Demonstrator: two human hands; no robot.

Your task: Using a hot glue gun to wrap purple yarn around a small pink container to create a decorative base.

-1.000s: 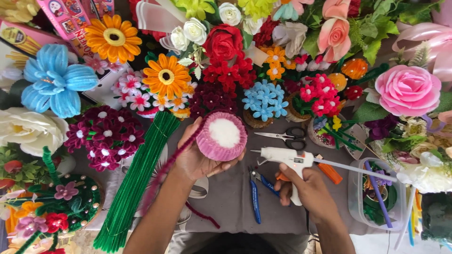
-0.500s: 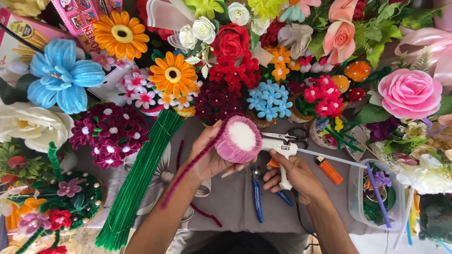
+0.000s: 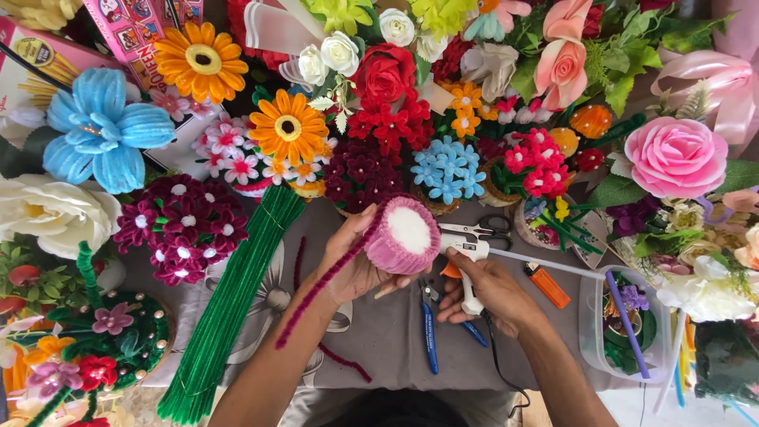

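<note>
My left hand [image 3: 353, 261] grips a round white foam piece [image 3: 403, 234] whose side is wrapped in pink fuzzy wire; a loose dark pink wire tail [image 3: 316, 292] trails down from it over my wrist. My right hand [image 3: 490, 289] holds a white glue gun [image 3: 468, 261] by its handle, its nozzle touching the right side of the foam piece. Both hands hover over a grey cloth [image 3: 395, 332] in the middle of the table.
A bundle of green fuzzy wires [image 3: 229, 308] lies left of my left arm. Blue-handled pliers [image 3: 428, 324], scissors [image 3: 486, 229] and an orange lighter [image 3: 548, 285] lie near my right hand. A clear tub [image 3: 589, 332] stands right. Handmade flowers crowd the far side and both edges.
My right hand has brought the glue gun left until its nozzle meets the foam piece. My left hand has turned the foam piece a little toward the gun.
</note>
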